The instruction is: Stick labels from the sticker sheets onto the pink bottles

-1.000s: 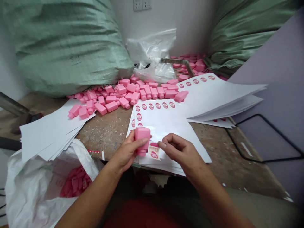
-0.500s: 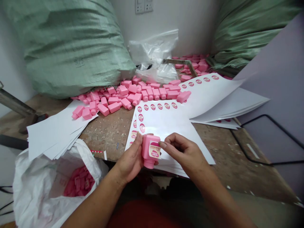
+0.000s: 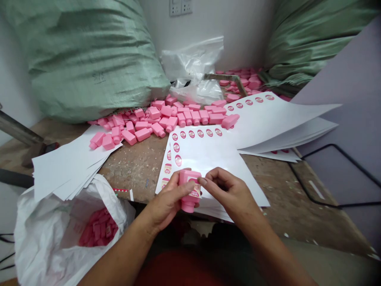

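My left hand [image 3: 168, 202] is wrapped round a small pink plastic bottle [image 3: 188, 205], its neck pointing down toward me. The left thumb lies across an oblong sticker label [image 3: 195, 192] with "BABY" lettering on the bottle's face. With thumb and index finger together, my right hand [image 3: 228, 188] pinches at the label's upper right edge; the exact grip is partly hidden. Just beyond the hands are sticker sheets [image 3: 205, 153], mostly bare white with oval pink stickers along the top and left edges.
Loose pink bottles [image 3: 154, 113] are heaped across the wooden table [image 3: 131, 167]. White papers [image 3: 71, 163] overhang its left edge above a white sack [image 3: 38, 234] containing more bottles. A large green sack [image 3: 98, 59] stands behind; a black metal frame [image 3: 336, 145] is at right.
My left thumb has moved from the bottle's side onto the label and now presses over it. My right hand stays at the label's edge, almost unmoved.
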### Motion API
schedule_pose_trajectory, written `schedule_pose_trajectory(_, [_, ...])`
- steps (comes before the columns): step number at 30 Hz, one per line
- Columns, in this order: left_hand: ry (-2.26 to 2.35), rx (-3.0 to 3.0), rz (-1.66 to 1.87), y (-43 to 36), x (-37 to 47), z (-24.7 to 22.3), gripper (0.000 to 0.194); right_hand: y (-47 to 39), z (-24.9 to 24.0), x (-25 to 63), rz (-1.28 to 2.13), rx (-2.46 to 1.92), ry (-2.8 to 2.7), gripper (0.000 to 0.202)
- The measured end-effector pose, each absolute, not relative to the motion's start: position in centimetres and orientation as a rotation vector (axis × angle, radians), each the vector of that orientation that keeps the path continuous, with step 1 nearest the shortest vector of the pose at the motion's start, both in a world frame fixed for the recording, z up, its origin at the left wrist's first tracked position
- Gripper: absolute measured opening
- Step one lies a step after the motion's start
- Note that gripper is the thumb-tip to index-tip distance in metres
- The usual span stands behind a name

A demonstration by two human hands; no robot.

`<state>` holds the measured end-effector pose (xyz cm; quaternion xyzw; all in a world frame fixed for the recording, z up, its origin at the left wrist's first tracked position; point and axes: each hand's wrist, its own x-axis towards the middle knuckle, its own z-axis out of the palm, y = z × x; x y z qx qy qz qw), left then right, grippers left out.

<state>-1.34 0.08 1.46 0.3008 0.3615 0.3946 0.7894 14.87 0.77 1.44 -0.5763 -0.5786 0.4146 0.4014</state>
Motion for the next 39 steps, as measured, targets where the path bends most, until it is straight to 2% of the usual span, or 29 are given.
schedule_pose_trajectory(3, [0.806, 0.652, 0.842, 0.0, -1.2, 1.6, 0.047, 0.6, 1.3, 15.0, 0.887, -1.525, -1.57, 0.029])
schedule_pose_trajectory(6, [0.774, 0.629, 0.815, 0.0, -1.2, 1.5, 0.042, 0.5, 1.0, 15.5, 0.58, -1.631, -1.609, 0.025])
schedule_pose_trajectory(8, [0.77, 0.6, 0.792, -0.2, -1.4, 1.5, 0.043, 0.4, 0.9, 15.8, 0.508, -1.642, -1.538, 0.024])
schedule_pose_trajectory(15, [0.723, 0.585, 0.772, -0.7, -1.3, 1.3, 0.057, 0.4, 0.9, 14.7, 0.924, -1.406, -1.553, 0.033])
schedule_pose_trajectory(20, [0.841, 0.657, 0.692, -1.1, -2.4, 1.8, 0.074, 1.3, 0.4, 15.0, 0.848, -1.412, -1.406, 0.027])
schedule_pose_trajectory(23, [1.078, 0.869, 0.626, -2.9, -7.9, 2.4, 0.08, 1.5, -0.2, 15.5, 0.83, -1.48, -1.399, 0.03])
schedule_pose_trajectory(27, [1.714, 1.391, 0.438, -6.4, -18.9, 3.0, 0.068, 1.6, -1.3, 15.9, 0.846, -1.533, -1.428, 0.031])
schedule_pose_trajectory(29, [1.998, 1.665, 0.396, -6.9, -22.1, 3.0, 0.07, 1.8, -1.8, 15.6, 0.852, -1.533, -1.467, 0.032])
schedule_pose_trajectory(32, [2.126, 2.001, 0.337, -3.5, -22.1, 2.9, 0.06, 2.0, -2.4, 15.0, 0.826, -1.531, -1.538, 0.032])
schedule_pose_trajectory(35, [2.264, 2.189, 0.297, 4.0, -19.6, 2.4, 0.045, 2.2, -3.1, 15.0, 0.808, -1.521, -1.632, 0.032])
schedule_pose_trajectory(39, [2.309, 2.217, 0.247, 13.2, -17.8, 1.6, 0.048, 2.2, -3.4, 15.9, 0.786, -1.569, -1.7, 0.032])
